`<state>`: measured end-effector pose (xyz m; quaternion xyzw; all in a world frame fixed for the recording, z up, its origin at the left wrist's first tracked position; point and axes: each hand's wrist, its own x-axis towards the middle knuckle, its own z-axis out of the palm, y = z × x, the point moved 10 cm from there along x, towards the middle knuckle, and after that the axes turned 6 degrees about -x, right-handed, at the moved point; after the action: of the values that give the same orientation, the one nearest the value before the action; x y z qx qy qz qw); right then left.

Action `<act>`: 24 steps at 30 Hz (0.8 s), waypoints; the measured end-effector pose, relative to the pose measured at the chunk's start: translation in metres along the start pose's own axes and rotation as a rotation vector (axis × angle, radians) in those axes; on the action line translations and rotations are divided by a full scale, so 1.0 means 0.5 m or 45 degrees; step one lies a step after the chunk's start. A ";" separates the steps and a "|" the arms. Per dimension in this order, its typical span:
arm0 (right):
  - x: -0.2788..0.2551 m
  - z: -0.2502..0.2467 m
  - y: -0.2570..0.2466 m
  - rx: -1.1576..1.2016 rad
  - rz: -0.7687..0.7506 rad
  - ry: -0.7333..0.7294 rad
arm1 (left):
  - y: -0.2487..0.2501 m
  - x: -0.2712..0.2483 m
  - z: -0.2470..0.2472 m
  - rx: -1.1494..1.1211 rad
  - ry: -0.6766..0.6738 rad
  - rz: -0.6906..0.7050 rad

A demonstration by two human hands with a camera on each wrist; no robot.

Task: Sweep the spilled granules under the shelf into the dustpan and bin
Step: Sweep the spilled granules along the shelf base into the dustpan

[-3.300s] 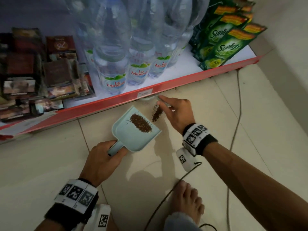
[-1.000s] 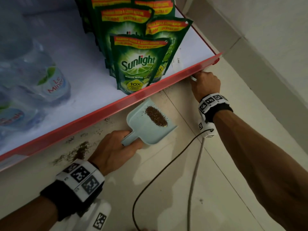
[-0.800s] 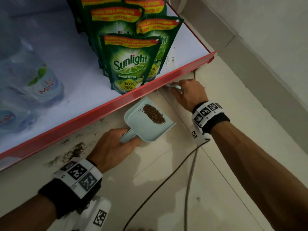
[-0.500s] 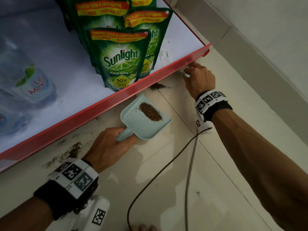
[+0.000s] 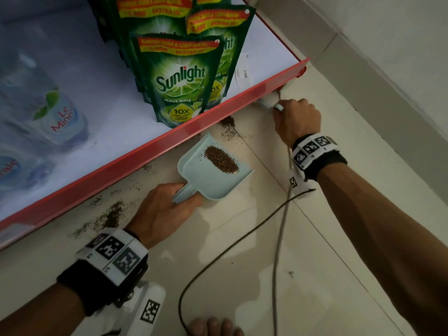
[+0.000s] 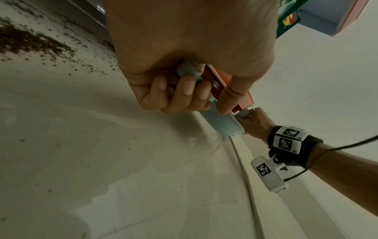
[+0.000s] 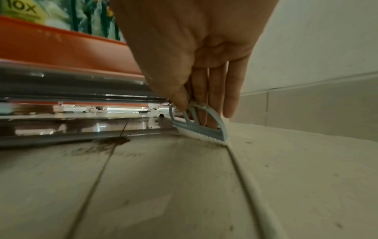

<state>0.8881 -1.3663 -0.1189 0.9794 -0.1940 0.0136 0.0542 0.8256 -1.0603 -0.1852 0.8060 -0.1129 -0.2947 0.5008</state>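
Observation:
My left hand [image 5: 167, 209] grips the handle of a pale blue dustpan [image 5: 213, 173] that rests on the floor tiles with a heap of brown granules [image 5: 221, 160] in it; the left wrist view shows its fingers [image 6: 185, 90] curled round the handle. My right hand [image 5: 297, 121] holds a small pale blue brush [image 7: 201, 127] against the floor at the right end of the red shelf edge [image 5: 242, 100]. Its white bristles touch the tile. A small pile of granules [image 5: 228, 122] lies under the shelf edge, between dustpan and brush. More granules [image 5: 110, 215] are scattered at the left.
Green Sunlight pouches [image 5: 179, 81] and water bottles [image 5: 52, 112] stand on the shelf above. A dark cable [image 5: 232, 241] and a grey cord [image 5: 278, 243] run over the tiles between my arms. A wall [image 5: 388, 69] closes the right side. Toes [image 5: 213, 327] show at the bottom.
My view has shifted right along the shelf, from the bottles to the pouches. The right hand swept the brush left, then back to the shelf's right end. A granule pile appeared by the shelf edge.

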 end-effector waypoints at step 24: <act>0.037 0.050 -0.134 0.554 -0.134 -0.030 | -0.009 -0.007 -0.025 -0.048 0.072 -0.028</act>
<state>0.9309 -1.3143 -0.1497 0.9769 -0.1357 0.0408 -0.1599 0.8298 -1.0473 -0.1838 0.8057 -0.0843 -0.2792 0.5156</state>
